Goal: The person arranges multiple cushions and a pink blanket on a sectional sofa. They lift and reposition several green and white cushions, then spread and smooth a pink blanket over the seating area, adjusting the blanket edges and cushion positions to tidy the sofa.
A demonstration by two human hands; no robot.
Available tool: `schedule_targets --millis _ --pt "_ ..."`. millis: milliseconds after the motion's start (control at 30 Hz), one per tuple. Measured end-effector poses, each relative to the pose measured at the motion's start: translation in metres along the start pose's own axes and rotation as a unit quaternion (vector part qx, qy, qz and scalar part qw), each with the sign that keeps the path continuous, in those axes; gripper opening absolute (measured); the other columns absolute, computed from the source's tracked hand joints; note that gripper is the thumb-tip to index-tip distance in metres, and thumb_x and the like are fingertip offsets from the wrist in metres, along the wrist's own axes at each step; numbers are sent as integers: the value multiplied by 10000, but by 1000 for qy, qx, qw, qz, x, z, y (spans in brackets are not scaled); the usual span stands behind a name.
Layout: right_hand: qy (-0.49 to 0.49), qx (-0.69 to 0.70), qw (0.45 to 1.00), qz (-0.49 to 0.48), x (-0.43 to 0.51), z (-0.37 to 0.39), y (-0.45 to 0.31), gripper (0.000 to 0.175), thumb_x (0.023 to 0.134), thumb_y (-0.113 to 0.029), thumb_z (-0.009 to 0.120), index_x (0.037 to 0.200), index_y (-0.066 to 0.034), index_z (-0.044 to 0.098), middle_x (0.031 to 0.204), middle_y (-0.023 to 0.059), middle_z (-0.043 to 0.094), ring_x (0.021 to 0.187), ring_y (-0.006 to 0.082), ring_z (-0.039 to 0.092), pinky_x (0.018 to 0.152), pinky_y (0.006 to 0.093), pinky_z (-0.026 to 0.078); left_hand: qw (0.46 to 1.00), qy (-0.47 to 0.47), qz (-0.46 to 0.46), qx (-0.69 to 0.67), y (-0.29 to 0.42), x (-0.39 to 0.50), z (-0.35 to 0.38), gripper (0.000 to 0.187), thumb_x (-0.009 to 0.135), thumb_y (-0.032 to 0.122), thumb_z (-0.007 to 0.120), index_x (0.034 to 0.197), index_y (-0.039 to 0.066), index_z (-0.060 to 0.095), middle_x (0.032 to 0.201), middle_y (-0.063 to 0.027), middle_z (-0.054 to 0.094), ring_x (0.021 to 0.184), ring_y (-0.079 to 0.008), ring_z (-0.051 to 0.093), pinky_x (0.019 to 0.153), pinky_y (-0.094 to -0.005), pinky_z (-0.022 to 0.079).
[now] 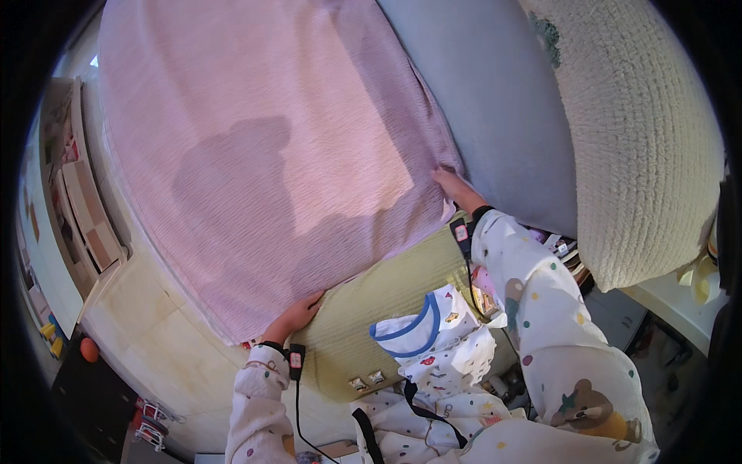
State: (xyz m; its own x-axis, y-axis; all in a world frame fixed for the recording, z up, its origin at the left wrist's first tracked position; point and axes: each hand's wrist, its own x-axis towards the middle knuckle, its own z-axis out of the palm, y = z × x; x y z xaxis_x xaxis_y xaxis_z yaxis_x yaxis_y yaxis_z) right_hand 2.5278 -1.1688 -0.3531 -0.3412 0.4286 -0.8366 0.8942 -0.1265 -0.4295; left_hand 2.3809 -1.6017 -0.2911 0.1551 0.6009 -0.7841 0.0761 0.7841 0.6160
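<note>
A large pink ribbed cover is spread over the seat before me, with light wrinkles in it. At its near right corner my right hand pinches the pink fabric beside the grey sofa backrest. My left hand rests at the cover's near left edge, where pink meets a yellow-green ribbed cover; its grip is not plain to see. Between my arms, a small white garment with blue neck trim and printed vehicles lies crumpled on the yellow-green cover.
A cream fleecy cover hangs over the backrest at the right. Two small packets lie near the seat's front edge. Cables run from both wrists. A low shelf with cardboard boxes and an orange ball are at the left.
</note>
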Motion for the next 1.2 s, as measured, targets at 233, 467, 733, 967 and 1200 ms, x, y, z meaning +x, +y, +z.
schedule_targets --millis 233,467,733,967,1200 --pt "33 231 971 49 -2 0 -10 454 835 -338 416 1090 34 471 1086 119 510 987 194 470 869 269 329 1000 -9 -4 -10 -6 1 -3 422 843 244 389 1234 91 347 1228 -136 399 1122 -272 385 939 -293 280" --pt "206 -295 886 -292 -41 4 -73 346 782 -136 413 1079 35 462 1147 216 431 1005 314 462 869 345 356 1000 9 20 4 -7 4 -1 398 844 212 418 1207 55 375 1182 -120 454 1071 -222 431 911 -271 307" --pt "126 -194 952 -201 -4 12 -33 525 824 -301 403 1190 69 336 1261 201 319 1171 284 310 956 293 254 1000 5 2 -16 -2 0 -2 416 830 223 412 1213 67 371 1194 -140 435 1087 -267 421 920 -289 303" --pt "14 165 984 -72 54 3 -7 568 862 -396 316 1167 82 361 1212 161 400 1122 208 369 944 258 245 999 -7 8 -33 -6 2 -4 417 835 224 408 1216 60 366 1210 -143 418 1113 -258 395 934 -281 284" --pt "-24 187 981 34 23 0 -18 500 865 -374 307 1127 36 422 1098 124 494 980 213 465 855 301 332 999 -6 10 -32 -4 3 -6 417 830 222 411 1213 61 371 1205 -135 425 1114 -254 395 934 -286 287"
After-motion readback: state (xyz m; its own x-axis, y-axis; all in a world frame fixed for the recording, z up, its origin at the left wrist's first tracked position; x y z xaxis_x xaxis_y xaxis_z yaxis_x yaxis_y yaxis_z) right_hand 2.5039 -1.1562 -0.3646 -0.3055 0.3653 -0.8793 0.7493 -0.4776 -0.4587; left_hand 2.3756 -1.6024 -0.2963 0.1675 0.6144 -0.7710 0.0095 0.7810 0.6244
